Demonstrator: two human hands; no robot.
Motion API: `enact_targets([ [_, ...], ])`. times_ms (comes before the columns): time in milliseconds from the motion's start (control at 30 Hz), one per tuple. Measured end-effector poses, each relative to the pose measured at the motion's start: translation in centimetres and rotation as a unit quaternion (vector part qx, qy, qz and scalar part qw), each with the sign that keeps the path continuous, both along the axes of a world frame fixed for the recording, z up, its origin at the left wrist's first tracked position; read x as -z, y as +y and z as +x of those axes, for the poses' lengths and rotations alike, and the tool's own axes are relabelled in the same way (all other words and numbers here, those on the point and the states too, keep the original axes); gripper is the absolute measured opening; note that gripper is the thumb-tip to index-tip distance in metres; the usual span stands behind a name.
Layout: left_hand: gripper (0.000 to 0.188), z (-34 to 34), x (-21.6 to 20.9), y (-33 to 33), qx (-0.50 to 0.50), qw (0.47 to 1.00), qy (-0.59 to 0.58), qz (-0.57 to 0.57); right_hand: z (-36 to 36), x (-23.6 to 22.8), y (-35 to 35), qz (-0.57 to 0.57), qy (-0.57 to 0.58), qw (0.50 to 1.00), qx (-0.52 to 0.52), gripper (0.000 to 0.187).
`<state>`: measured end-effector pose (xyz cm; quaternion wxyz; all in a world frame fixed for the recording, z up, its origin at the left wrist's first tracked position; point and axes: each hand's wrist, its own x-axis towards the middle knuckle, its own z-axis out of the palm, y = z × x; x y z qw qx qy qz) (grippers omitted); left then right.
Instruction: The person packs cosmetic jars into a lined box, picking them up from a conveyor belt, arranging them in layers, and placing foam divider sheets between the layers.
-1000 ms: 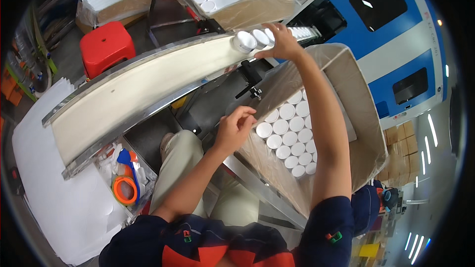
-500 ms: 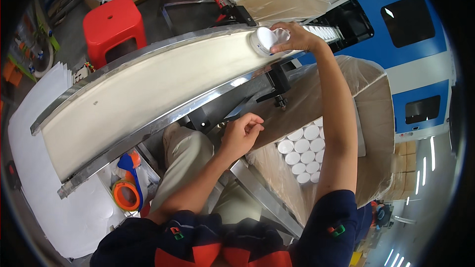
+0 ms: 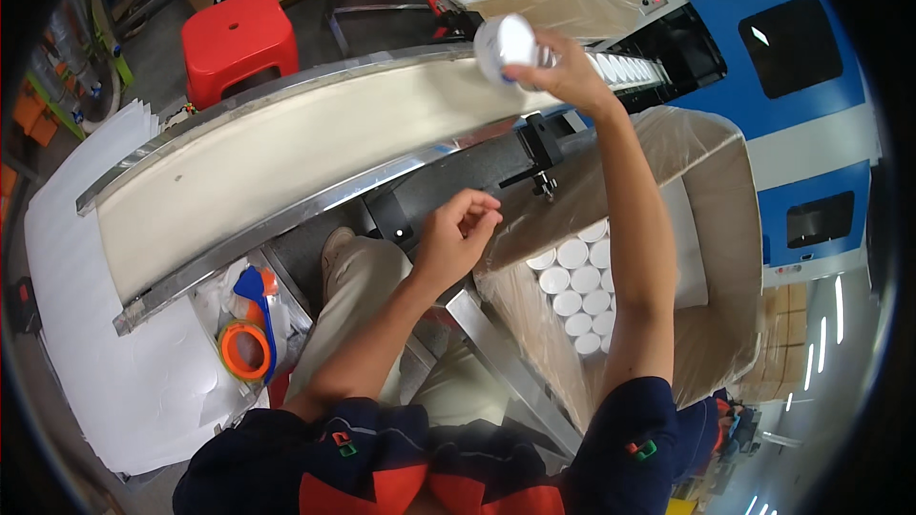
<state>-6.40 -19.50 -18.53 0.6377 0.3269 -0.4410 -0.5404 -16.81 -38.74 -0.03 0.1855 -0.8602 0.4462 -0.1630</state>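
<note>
My right hand is closed around a white round tub, with my thumb along its near side. The tub is tilted, its pale round end turned up, just above the far right part of the pale conveyor belt. It is partly smeared by motion, and whether more than one tub is in my grip cannot be told. My left hand hangs in front of the belt's near rail, fingers loosely curled in, with nothing visible in them. Below my right forearm, a lined carton holds rows of white round tubs.
Metal rails edge the belt; a black clamp juts from the near one. A blue and white machine stands far right. Another carton and a red stool lie beyond. An orange tape roll sits lower left.
My right hand has lifted the tub off the belt and moved slightly left with it. My left hand has shifted a little up and left. The whole view has shifted slightly.
</note>
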Motion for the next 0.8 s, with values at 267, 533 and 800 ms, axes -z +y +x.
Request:
enact_targets([
  [267,0.084,3.0,-8.0,3.2,-0.165,0.955,-0.002,-0.246,0.3,2.1,21.5,0.362,-0.766,0.529,-0.049,0.102],
  [533,0.061,0.0,-10.3,8.4,-0.095,0.919,-0.196,-0.328,-3.0,5.7,32.3,0.329,-0.902,0.276,0.034,0.103],
  [800,0.055,-1.8,-11.5,10.9,-0.066,0.908,-0.236,-0.341,-8.5,9.2,37.3,0.178,-0.899,0.354,0.186,0.088],
])
